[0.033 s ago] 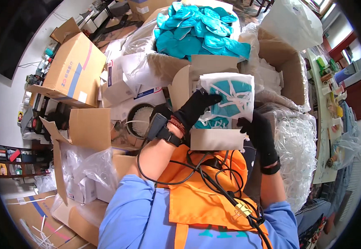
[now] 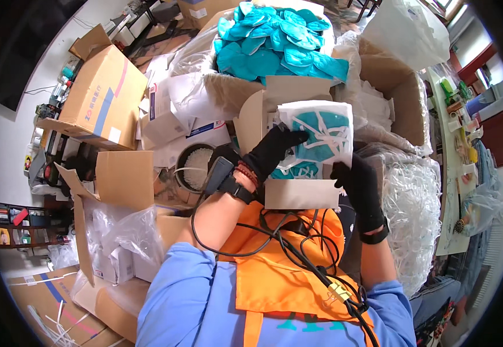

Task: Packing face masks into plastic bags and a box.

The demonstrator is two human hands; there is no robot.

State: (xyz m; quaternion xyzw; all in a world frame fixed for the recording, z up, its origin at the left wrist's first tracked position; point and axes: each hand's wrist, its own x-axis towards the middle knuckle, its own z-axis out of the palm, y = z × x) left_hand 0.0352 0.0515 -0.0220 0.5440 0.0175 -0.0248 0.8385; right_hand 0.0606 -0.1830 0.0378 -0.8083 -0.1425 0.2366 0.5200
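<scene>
A white-edged pouch (image 2: 324, 139) with teal face masks and white straps in it is tilted up over a small open carton (image 2: 301, 195). My left hand (image 2: 274, 150), in a black glove, grips the pouch's left side, thumb across its front. At the lower right corner, the curled fingers of my black-gloved right hand (image 2: 358, 188) hold the pouch's edge; part of that grip is hidden. More teal masks (image 2: 302, 170) show below the pouch, inside the carton. A large heap of teal masks (image 2: 277, 43) fills the box beyond.
Tangled white straps (image 2: 410, 214) fill a plastic-lined box on the right. A pot of white granules (image 2: 196, 165) stands left of my hands. Cardboard boxes (image 2: 109, 95) crowd the left side. Black cables (image 2: 280, 237) hang across my orange apron (image 2: 263, 277).
</scene>
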